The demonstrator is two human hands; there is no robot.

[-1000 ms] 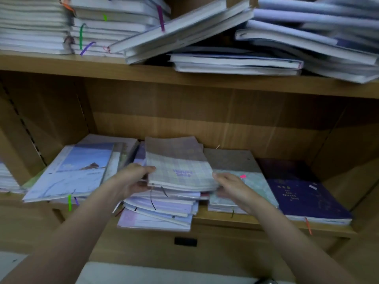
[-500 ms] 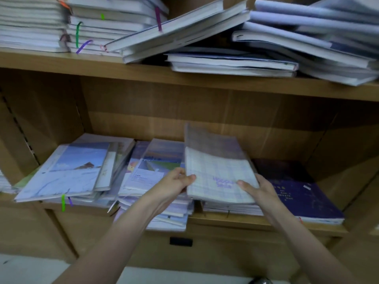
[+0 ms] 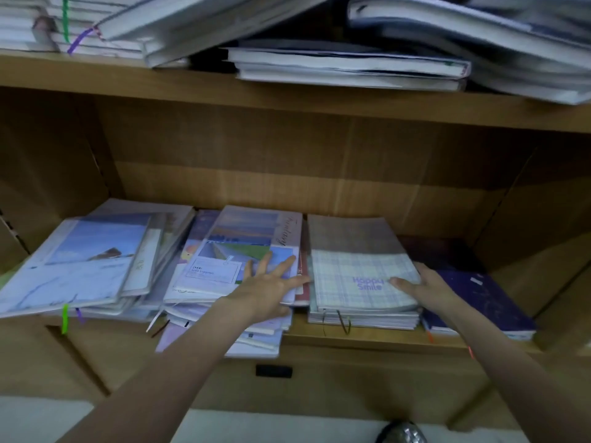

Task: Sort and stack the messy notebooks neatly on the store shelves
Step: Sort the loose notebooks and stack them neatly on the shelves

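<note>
Notebooks lay in ragged piles on the lower shelf (image 3: 367, 342). The plaid "Happy Smile" notebook (image 3: 361, 279) sat atop the squared pile, the right hand (image 3: 425, 287) apparently pinching its edge. The left hand (image 3: 271, 282) pressed flat, fingers spread, on the "Fantasy" notebook (image 3: 243, 251); its sprawling pile wanted squaring next.

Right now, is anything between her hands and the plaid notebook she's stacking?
Nothing visible. The right hand grips the right edge of the pale plaid "Happy Smile" notebook, already lying atop its pile. The left hand rests open on the neighbouring landscape-cover notebook instead.
</note>
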